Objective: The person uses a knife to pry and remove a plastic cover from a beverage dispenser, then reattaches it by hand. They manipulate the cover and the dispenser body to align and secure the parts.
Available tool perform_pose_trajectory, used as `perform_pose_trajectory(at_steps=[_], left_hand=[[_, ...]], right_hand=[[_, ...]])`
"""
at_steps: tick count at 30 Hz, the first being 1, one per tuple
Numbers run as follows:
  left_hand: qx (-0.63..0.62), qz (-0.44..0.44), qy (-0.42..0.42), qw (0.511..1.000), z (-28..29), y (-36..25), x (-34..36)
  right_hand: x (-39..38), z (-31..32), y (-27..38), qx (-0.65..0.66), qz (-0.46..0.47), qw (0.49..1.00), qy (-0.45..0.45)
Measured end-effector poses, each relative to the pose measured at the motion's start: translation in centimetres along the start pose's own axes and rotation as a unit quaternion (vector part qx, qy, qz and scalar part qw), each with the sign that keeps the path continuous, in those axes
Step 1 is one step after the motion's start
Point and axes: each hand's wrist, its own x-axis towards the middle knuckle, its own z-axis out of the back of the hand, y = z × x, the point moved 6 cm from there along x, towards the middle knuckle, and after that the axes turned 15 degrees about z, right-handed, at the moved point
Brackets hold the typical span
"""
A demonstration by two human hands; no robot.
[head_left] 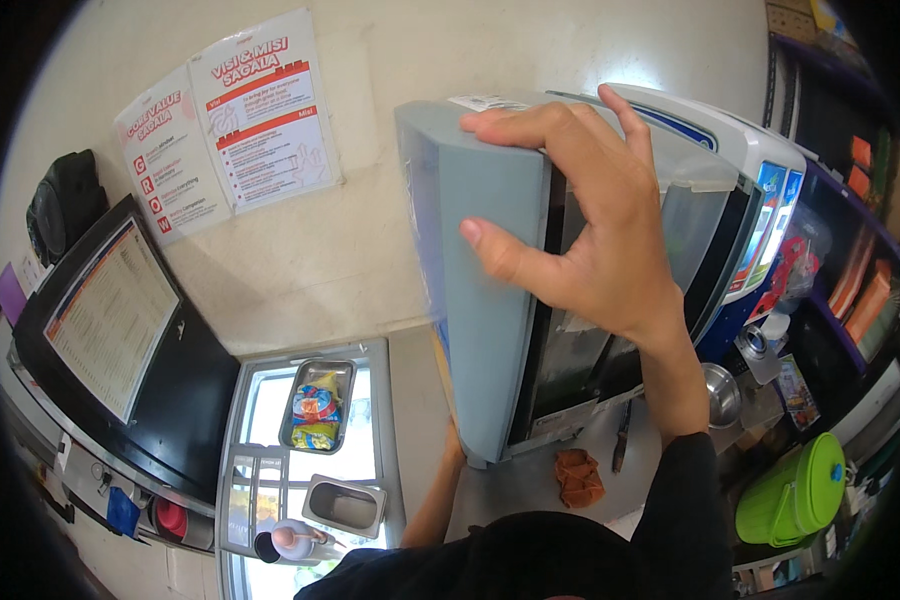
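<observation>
A grey box-shaped appliance (485, 300) with a dark frame and see-through panels stands in front of me on the metal counter. My right hand (585, 200) grips its upper near edge, fingers over the top and thumb pressed on the grey side. Low down, my left hand (455, 445) reaches to the appliance's bottom left; its fingers are hidden behind the casing. Beneath the right forearm lie a crumpled brown cloth (578, 478) and a knife (622, 440) with a dark handle.
At left, a grey-framed glass-top unit (385, 390) bears a metal tray (346, 435) of colourful packets and an empty metal pan (345, 505). A white-and-blue machine (770, 170), a metal bowl (720, 395) and a green lidded bucket (785, 495) are at right.
</observation>
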Motion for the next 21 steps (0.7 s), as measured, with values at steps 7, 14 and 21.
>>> perform_pose_trajectory(at_steps=[7,14,21], left_hand=[[-0.009,-0.007,-0.003,1.0,0.5,-0.3,-0.2],[-0.007,-0.025,-0.007,1.0,1.1,-2.1,0.6],[-0.001,-0.024,-0.015,1.0,1.1,-2.7,0.3]], right_hand=[[1.4,-0.6,-0.4,-0.04,0.017,0.999,0.004],[2.2,1.2,0.5,0.006,0.048,0.997,-0.054],[1.1,0.8,-0.8,-0.028,0.011,0.999,-0.035]])
